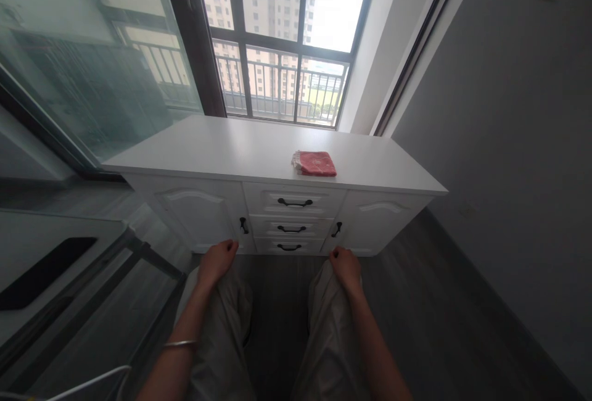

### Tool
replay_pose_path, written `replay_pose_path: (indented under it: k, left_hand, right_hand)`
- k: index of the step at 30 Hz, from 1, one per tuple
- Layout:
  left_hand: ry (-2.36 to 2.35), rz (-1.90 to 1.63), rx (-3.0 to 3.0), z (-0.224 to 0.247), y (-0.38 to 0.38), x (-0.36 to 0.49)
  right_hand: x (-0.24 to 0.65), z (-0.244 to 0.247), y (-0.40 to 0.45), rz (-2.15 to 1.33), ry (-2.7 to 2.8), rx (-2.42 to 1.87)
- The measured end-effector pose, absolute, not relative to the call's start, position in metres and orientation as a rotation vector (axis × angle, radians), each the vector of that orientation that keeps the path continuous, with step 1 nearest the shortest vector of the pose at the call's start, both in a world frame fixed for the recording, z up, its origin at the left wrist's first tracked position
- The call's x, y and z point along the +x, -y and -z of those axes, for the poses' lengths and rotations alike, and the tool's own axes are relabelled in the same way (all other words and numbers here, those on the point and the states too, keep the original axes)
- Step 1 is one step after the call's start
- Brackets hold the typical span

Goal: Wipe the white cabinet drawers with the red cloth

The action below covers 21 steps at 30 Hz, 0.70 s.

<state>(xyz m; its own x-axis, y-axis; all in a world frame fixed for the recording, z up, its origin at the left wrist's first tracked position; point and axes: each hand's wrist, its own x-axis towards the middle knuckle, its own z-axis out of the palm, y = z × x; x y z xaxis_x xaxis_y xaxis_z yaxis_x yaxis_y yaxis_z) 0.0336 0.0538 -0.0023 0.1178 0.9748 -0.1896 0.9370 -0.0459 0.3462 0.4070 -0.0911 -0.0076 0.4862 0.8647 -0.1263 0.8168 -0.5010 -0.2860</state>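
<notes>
My left hand (218, 263) is curled into a loose fist above my left knee, below the cabinet's left door handle (243, 226). Opposite it, my right hand (346, 267) is likewise closed over my right knee, below the right door handle (337, 229). Nothing shows in either fist. A red folded cloth (316, 164) with a white fringe at its left end lies flat on the white cabinet (222, 148), near the front edge of the top. Both hands are apart from the cloth.
Three drawers with dark handles (295, 202) sit between the cabinet's two doors, all closed. At left stands a white-topped table (106, 228) bearing a black flat object (46, 271). A white cable (87, 384) shows at lower left. Behind are a window (272, 43) and a glass door (92, 49).
</notes>
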Motion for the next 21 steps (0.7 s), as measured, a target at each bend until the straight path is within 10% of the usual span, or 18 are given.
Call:
replay_pose_path:
  k: [21]
  left_hand:
    - [-1.612,-0.410,2.295,-0.045,-0.075,0.117]
  right_hand:
    - [0.403,0.007,0.087,-0.348,1.423,-2.543]
